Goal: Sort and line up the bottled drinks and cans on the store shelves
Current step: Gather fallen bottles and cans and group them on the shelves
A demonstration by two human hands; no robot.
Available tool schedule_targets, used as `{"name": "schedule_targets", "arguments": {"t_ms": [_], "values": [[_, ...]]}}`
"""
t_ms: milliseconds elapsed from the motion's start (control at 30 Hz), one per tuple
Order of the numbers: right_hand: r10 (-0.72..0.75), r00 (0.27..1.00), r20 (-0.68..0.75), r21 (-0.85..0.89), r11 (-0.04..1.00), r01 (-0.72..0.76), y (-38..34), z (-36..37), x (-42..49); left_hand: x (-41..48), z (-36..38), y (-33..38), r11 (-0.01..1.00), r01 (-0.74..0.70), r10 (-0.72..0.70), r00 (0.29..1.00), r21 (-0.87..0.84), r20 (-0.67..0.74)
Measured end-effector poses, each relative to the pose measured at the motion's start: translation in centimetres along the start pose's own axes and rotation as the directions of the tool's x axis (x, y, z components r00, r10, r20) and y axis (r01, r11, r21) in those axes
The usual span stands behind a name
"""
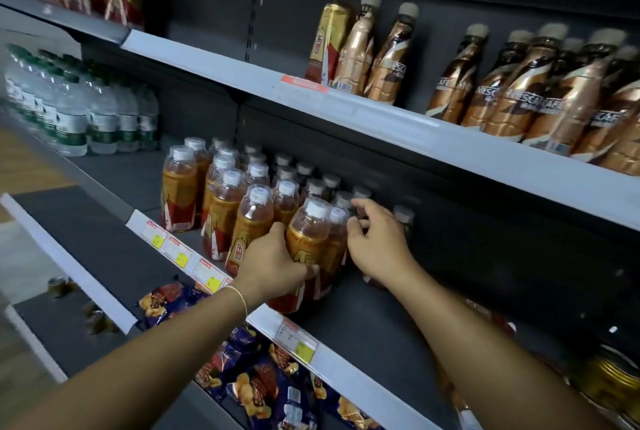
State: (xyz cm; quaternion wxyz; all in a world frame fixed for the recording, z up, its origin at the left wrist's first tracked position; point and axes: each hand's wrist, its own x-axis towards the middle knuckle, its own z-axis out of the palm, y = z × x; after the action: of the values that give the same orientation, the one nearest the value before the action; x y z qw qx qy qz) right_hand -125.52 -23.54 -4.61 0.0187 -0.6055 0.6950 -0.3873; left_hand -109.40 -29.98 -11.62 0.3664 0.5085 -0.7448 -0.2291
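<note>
Several amber tea bottles [221, 207] with white caps and gold-and-red labels stand in rows on the middle shelf [353, 318]. My left hand [273, 265] grips the front tea bottle [306, 239] near the shelf's front edge. Just to its right, my right hand [375, 244] has its fingers curled round the neck of a bottle [337, 218] in the row behind; the bottle's body is mostly hidden. One more bottle [403, 216] stands apart to the right of that hand.
Copper coffee bottles [540, 90] and one tea bottle [329, 38] stand on the upper shelf. Water bottles [72, 110] fill the middle shelf's far left. Blue snack bags [256, 370] lie on the shelf below. Gold cans [609, 377] sit at the lower right. Price tags [180, 253] line the edge.
</note>
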Motion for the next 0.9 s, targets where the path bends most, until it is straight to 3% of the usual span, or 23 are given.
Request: {"name": "schedule_targets", "arguments": {"t_ms": [367, 600, 900], "values": [[-0.008, 0.999, 0.05, -0.222, 0.975, 0.019, 0.4, 2.2, 1.7, 2.1, 2.3, -2.9, 0.998, -0.052, 0.053, 0.998, -0.043, 0.027], [-0.033, 0.999, 0.015, -0.263, 0.964, 0.036, 0.6, 3.4, 1.9, 2.7, 3.2, -3.2, 0.995, -0.054, 0.053, 0.998, -0.085, -0.022], [-0.046, 0.999, 0.022, -0.326, 0.944, 0.051, 1.0, 4.6, 0.6, 2.6, 3.9, -2.9, 0.999, -0.036, 0.037, 0.998, 0.009, -0.05]]}}
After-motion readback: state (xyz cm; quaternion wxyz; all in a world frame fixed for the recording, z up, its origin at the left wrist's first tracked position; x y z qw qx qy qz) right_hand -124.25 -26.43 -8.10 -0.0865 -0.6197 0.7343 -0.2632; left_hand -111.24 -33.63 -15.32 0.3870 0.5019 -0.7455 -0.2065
